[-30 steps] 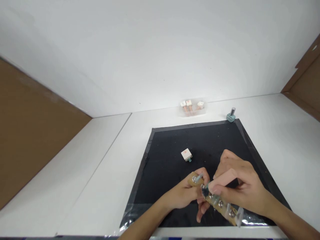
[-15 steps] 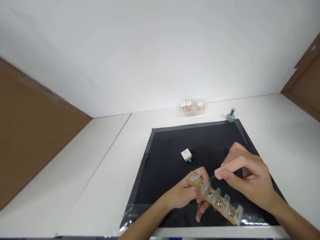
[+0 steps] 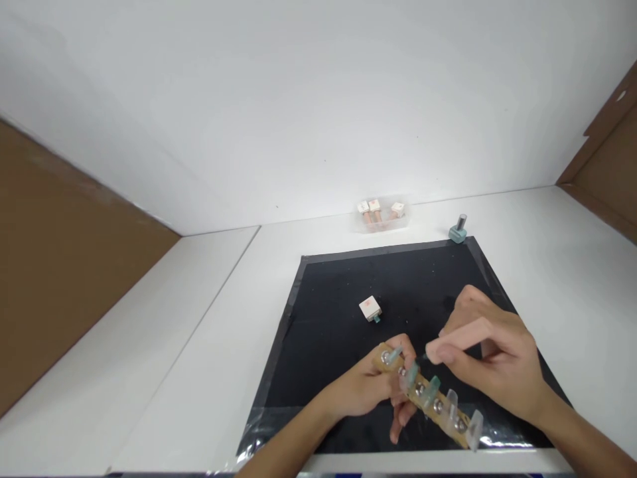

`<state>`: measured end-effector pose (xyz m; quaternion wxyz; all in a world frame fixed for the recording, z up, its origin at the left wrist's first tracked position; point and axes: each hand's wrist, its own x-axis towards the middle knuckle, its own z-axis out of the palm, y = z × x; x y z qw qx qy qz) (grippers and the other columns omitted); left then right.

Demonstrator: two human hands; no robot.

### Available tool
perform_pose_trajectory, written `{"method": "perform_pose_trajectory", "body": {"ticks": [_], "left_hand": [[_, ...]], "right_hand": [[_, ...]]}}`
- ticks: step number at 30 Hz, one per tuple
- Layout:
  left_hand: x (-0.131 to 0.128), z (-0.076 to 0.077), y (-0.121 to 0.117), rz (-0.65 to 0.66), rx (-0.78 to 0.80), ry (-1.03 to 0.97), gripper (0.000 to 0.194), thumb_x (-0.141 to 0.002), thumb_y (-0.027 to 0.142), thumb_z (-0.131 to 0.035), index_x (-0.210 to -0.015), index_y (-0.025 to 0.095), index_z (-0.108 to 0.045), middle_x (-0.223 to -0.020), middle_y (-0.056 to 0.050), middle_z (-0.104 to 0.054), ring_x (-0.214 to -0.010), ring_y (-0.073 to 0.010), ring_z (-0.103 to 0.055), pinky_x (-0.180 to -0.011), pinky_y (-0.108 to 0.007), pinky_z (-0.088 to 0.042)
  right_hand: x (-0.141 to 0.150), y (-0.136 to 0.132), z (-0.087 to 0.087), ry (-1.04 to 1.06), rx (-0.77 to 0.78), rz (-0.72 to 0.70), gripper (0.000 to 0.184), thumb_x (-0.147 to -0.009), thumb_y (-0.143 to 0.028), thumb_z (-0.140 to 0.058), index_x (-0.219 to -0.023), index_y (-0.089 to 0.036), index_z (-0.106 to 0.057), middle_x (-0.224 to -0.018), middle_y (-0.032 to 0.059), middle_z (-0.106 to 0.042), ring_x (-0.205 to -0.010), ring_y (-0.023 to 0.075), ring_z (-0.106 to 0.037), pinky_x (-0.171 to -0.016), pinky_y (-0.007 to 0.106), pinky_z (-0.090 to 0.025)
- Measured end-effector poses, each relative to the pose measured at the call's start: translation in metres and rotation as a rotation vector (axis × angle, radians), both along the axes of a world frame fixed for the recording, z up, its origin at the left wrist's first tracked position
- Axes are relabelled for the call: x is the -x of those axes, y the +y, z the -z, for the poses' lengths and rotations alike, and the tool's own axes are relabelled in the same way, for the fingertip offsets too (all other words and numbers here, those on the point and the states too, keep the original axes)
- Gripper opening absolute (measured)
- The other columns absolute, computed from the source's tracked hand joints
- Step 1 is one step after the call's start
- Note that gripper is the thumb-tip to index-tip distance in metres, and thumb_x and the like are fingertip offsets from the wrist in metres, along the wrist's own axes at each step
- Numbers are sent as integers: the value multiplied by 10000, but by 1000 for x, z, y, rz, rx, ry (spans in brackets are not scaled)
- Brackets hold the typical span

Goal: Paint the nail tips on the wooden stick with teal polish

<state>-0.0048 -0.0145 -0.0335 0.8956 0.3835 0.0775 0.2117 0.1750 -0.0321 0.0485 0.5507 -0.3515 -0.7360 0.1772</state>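
Observation:
My left hand (image 3: 371, 388) is closed around the near-left end of a tan wooden strip (image 3: 428, 397) that carries a row of metal studs with several greenish and clear nail tips on them. My right hand (image 3: 490, 365) is just right of it, fingers pinched on a small pink brush-like tool (image 3: 460, 337) whose dark tip points at the strip's left part. Both hands hover over a black mat (image 3: 348, 345). A small white square piece (image 3: 371, 309) with a teal tip lies on the mat beyond my hands.
A teal nail polish bottle (image 3: 458, 230) stands at the mat's far right corner. A clear tray (image 3: 382, 216) with several white-capped pieces sits by the back wall. White tabletop surrounds the mat; brown board panels flank both sides.
My right hand has lifted up and to the right, away from the strip, baring the nail tips it covered. My left hand and the strip have barely moved.

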Motion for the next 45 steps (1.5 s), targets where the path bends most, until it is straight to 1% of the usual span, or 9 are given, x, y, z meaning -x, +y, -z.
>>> {"method": "perform_pose_trajectory", "body": {"ticks": [4,9,14,18,23,28,31,41,45], "left_hand": [[-1,-2,1,-11,13,70,159,-831,193,-587,-866,184,-431,-564,68,-526,-459,-56,-539,-411,-151,-508],[0,-1,0,-6,-13,51,166,-822,206,-597,-859,180,-437,-561,74,-498,-474,-55,-534,-424,-161,-518],[-1,0,1,-4,-5,75,183,-825,207,-600,-877,189,-426,-582,58,-548,-482,-54,-540,-427,-155,-516],[-2,0,1,-11,-14,33,163,-832,220,-597,-838,180,-440,-561,60,-528,-470,-55,-537,-421,-163,-519],[-1,-1,0,-11,20,-24,176,-838,238,-599,-830,196,-428,-531,83,-458,-456,-62,-534,-402,-163,-508],[-1,-1,-1,-13,30,-65,173,-844,270,-591,-825,192,-439,-535,82,-427,-447,-70,-529,-381,-164,-492],[0,0,-1,-18,32,-75,185,-844,289,-593,-834,192,-436,-542,82,-437,-448,-67,-523,-381,-160,-489],[-3,-6,0,-14,131,-11,330,-741,333,-700,-750,189,-403,-509,92,-438,-349,-17,-360,-318,-79,-251],[-1,-7,-1,-15,217,28,376,-652,342,-760,-741,183,-432,-495,92,-438,-348,-13,-318,-329,-100,-243]], "right_hand": [[2,0,1,-13,8,-126,188,-865,-210,-622,-679,-204,-591,-531,-50,-622,-463,85,-542,-538,284,-400],[2,0,1,-56,1,43,196,-790,-80,-639,-654,-206,-574,-533,-42,-613,-468,97,-501,-512,287,-364],[1,1,1,-51,27,-97,187,-824,-149,-641,-656,-211,-585,-537,-47,-621,-478,98,-522,-525,283,-398],[-1,1,1,-68,13,45,197,-795,-92,-636,-651,-212,-578,-547,-40,-631,-478,104,-507,-506,286,-374],[1,1,1,-2,-16,-85,176,-866,-192,-612,-692,-213,-601,-559,-41,-647,-482,95,-560,-536,286,-411],[2,1,4,-1,-13,67,160,-853,-136,-610,-709,-205,-601,-570,-39,-656,-479,100,-559,-549,306,-405],[2,0,6,76,-15,-22,208,-905,-258,-576,-705,-204,-592,-573,-35,-664,-497,101,-570,-555,303,-416],[3,0,6,79,-55,-58,187,-918,-296,-552,-768,-235,-645,-582,-31,-688,-489,125,-591,-552,325,-409],[4,0,8,34,-69,-31,233,-917,-306,-560,-713,-217,-632,-583,-28,-683,-509,113,-596,-555,314,-411]]}}
